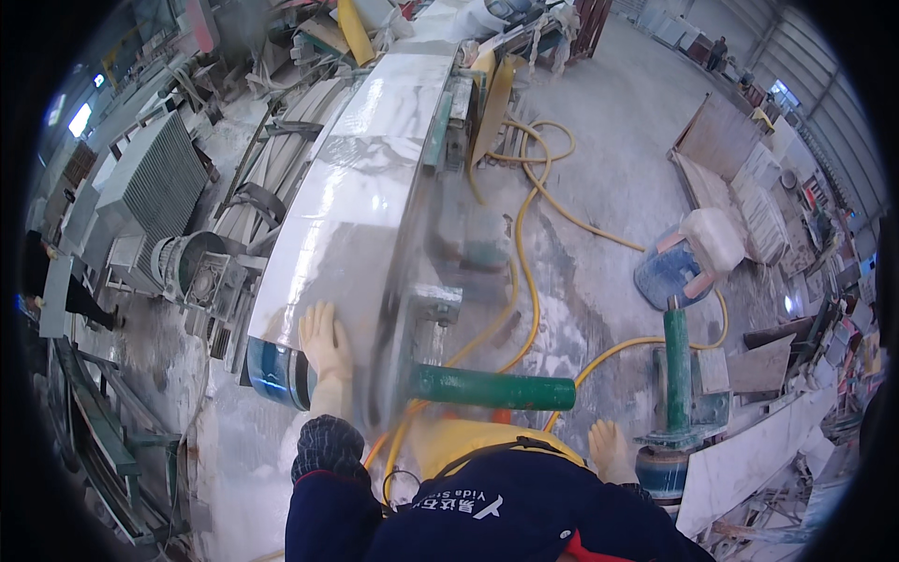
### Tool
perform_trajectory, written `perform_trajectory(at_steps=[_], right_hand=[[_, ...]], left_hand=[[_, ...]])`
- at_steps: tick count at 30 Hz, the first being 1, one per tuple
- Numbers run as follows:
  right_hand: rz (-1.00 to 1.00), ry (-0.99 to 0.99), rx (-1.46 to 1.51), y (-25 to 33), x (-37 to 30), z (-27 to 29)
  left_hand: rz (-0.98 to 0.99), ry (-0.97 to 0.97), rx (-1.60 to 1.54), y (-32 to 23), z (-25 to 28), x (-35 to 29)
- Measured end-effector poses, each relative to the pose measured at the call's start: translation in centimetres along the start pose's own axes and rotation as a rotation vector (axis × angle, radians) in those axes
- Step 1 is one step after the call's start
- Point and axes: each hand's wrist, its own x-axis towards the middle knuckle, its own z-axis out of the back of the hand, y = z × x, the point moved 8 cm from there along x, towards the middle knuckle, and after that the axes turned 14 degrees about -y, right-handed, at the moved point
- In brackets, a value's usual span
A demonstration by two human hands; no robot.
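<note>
My left hand [325, 345], in a cream glove, lies flat on the near end of a glossy white and grey stone slab [323, 258]. Its fingers are stretched out and point away from me. Further slabs [379, 105] follow in a row on a long conveyor, whose blue roller end [269, 368] shows beneath the near edge. Low at my right side hangs my gloved right hand [611, 451], its fingers loosely extended with nothing visible in them. It is nearest to a green upright post [676, 370] on a round base.
A green horizontal cylinder [496, 387] juts out beside the conveyor, close before my yellow apron [468, 442]. Yellow hoses [532, 281] wind over the wet floor. A blue drum [670, 272] and stone offcuts [773, 375] stand at right; a motor [211, 281] is left.
</note>
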Motion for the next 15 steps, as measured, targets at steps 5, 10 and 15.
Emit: perform_trajectory(at_steps=[5, 10, 15], right_hand=[[0.011, 0.095, 0.006, -1.4, -0.1, 3.0], [0.056, 0.099, -0.057, -1.7, 0.0, 3.5], [0.044, 0.149, 0.019, -1.0, 1.7, -0.7]], left_hand=[[-0.015, -0.006, 0.002, 0.1, 0.2, -0.3], [-0.033, -0.043, -0.041, 0.1, 0.7, -0.4], [-0.057, -0.077, -0.054, -0.2, 1.2, -0.5]])
